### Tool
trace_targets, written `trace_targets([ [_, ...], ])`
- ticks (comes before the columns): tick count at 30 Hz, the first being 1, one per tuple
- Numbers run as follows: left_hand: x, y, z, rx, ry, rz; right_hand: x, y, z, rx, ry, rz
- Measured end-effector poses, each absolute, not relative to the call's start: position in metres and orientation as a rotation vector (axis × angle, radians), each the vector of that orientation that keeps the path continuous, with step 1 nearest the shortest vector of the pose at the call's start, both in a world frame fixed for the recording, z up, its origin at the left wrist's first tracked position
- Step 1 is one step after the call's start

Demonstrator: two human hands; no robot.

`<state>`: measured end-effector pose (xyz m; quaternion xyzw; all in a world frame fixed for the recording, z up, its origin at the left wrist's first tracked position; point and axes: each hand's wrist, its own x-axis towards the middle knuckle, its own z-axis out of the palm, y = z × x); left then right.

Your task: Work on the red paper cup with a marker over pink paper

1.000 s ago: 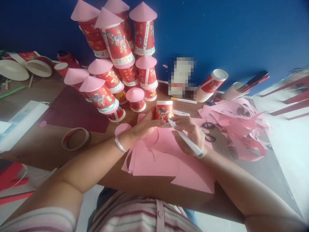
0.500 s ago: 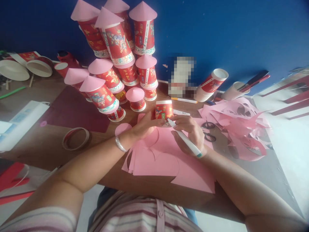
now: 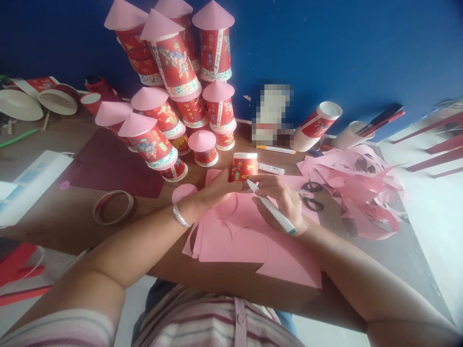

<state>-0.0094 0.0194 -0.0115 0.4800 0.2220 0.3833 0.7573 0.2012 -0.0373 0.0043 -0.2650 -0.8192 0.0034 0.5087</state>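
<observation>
Short red paper cup (image 3: 244,167) w/ gold & green print & white top edge: held up just past the pink paper sheets (image 3: 231,246), btwn the hands. L hand (image 3: 217,187) clamped on its lower left side; R hand (image 3: 285,197) gripping a slim white plastic marker (image 3: 271,212) w/ teal end, tip at cup's lower edge, can't tell if touching.

Handling: cup prob. v. light, stiff-ish but thin-walled, so a hard squeeze could dent it; print looks smooth, might slip a bit, & fresh ink could smear. Best hold: light thumb-&-finger pinch on the side, clear of the tip. Marker: prob. light, rigid; take it nr the tip.

Counts: 1 cup & 1 marker in hand. On the brown surface (image 3: 173,262): 1 white pen (image 3: 271,168), 1 yellow-and-white pen (image 3: 275,149), 1 pr. black-handled scissors (image 3: 304,195), 1 pale tape ring (image 3: 96,209). Pink paper cone roofs (image 3: 201,140) on red cups: 9 clear, min. 1 more part hidden. Sheets overlap, can't count.
</observation>
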Motion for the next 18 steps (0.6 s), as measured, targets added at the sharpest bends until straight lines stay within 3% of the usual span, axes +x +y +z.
trace_targets([
  [10, -0.005, 0.017, -0.004, 0.975, 0.537, 0.881, 0.211, -0.036, 0.008, -0.871, -1.851, -0.028],
  [18, -0.008, 0.02, -0.018, 1.016, 0.504, 0.832, 0.209, -0.032, 0.007, -0.767, -1.915, -0.119],
])
